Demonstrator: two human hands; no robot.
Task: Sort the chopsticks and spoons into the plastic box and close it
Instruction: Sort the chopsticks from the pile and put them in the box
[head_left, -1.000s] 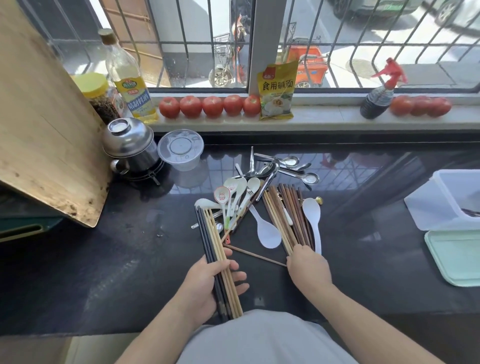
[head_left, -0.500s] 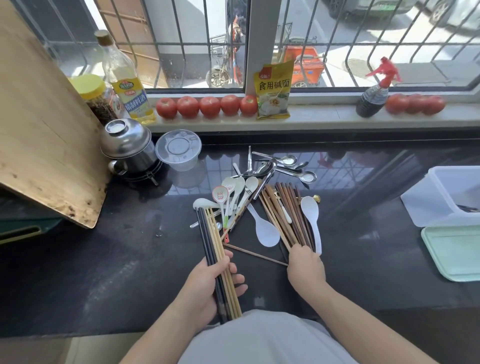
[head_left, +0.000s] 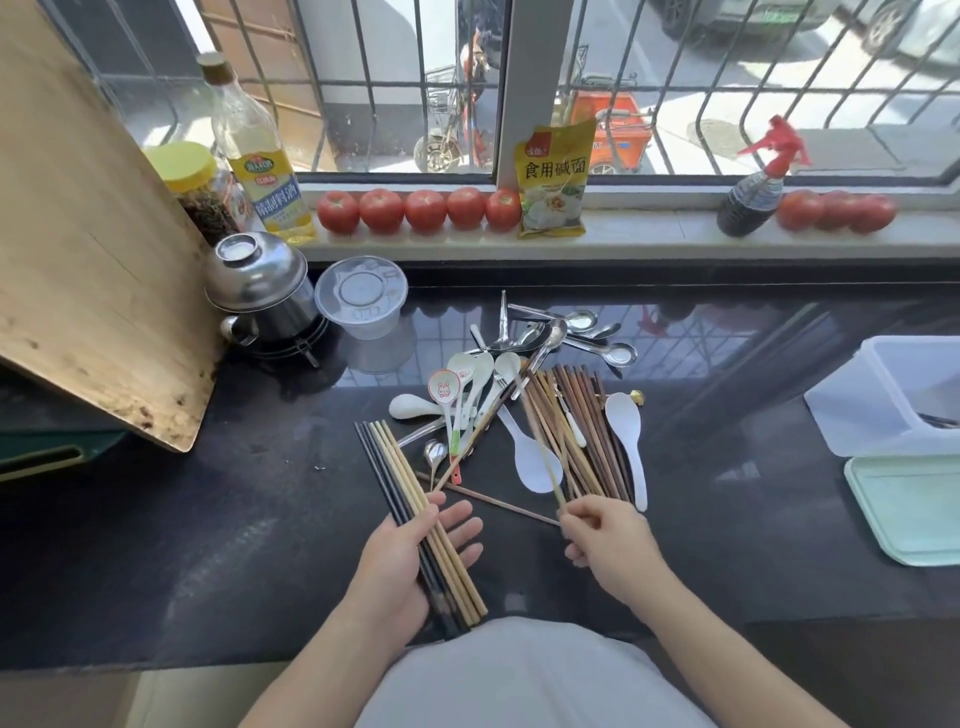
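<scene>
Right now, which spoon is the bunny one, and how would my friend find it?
Start at the black counter under the window, then find the messy pile of spoons and chopsticks in its middle. On the pile's left side lies a fan of pale spoons; the bunny spoon is the only one with a red-ringed bowl and a little red rabbit inside.

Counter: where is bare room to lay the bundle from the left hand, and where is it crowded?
Bare dark counter lies left of the left hand, below the cutting board. Another bare strip runs between the brown chopsticks and the plastic box. The middle is crowded with spoons and chopsticks.
</scene>
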